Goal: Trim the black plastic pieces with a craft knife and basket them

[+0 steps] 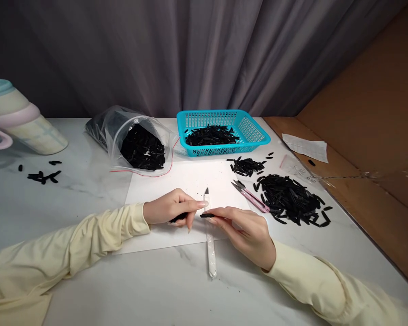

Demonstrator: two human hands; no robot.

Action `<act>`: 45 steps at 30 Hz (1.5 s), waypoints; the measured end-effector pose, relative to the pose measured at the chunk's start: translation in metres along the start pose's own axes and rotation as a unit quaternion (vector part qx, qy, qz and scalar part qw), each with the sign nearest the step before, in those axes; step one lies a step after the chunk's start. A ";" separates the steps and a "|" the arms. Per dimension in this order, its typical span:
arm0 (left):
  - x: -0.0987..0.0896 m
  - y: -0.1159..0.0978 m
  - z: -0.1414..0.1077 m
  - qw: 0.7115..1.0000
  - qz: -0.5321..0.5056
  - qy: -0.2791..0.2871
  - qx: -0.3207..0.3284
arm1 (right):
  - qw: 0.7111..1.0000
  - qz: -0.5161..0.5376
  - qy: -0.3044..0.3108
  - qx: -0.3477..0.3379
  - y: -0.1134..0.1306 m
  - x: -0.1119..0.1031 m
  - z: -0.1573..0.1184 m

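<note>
Over the white paper [146,237], my left hand [172,207] is curled round some small black strips [178,217], partly hidden by the fingers; its thumb and index finger point right. Just to its right, my right hand [246,228] pinches one black strip [207,215] between thumb and fingertips. A craft knife [211,256] with a white wrapped handle lies beneath the hands, blade away from me. Pink-handled thread snips [253,198] rest right of the paper, touching or close beside a large heap of black strips [290,199].
Behind the paper stand an open zip bag [105,136] of black strips and a blue basket [224,151] holding more. A smaller heap [247,166] lies by the basket. Loose strips [44,177] and a large cup [37,131] are at left; a cardboard wall [370,113] rises at right.
</note>
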State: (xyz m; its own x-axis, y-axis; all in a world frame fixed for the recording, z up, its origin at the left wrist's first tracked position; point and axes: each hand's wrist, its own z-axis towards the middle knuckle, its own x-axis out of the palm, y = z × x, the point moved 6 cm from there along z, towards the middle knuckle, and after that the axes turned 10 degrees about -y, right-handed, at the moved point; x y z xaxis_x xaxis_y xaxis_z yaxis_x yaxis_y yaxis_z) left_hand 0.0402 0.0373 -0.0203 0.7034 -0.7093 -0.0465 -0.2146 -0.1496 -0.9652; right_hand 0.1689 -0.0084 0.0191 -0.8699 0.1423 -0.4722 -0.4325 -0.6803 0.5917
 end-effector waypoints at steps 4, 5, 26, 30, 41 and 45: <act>0.002 -0.001 0.000 1.000 0.002 0.002 0.003 | 1.000 -0.004 -0.010 0.006 -0.001 -0.001 0.000; 0.003 -0.001 0.000 1.000 0.000 0.007 0.006 | 1.000 0.001 -0.013 0.012 -0.001 -0.001 0.000; 0.006 -0.002 -0.001 0.999 -0.026 0.046 0.006 | 0.912 0.240 0.083 0.321 -0.027 0.017 -0.003; 0.007 -0.002 -0.001 0.998 -0.049 0.049 0.000 | 0.926 0.220 0.087 0.293 -0.024 0.017 -0.004; 0.009 -0.001 0.001 0.996 -0.055 0.063 -0.004 | 0.962 0.135 0.134 0.197 -0.015 0.016 -0.006; 0.009 -0.002 0.000 0.998 -0.039 0.056 -0.008 | 0.974 0.101 0.123 0.159 -0.011 0.013 -0.004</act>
State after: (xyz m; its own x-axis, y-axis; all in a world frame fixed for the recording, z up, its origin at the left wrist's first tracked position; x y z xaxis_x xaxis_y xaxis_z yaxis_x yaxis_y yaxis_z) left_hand 0.0470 0.0307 -0.0190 0.6380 -0.7678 0.0592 -0.1730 -0.2178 -0.9605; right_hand 0.1638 -0.0020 0.0034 -0.8783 -0.1749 -0.4449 -0.3446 -0.4136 0.8428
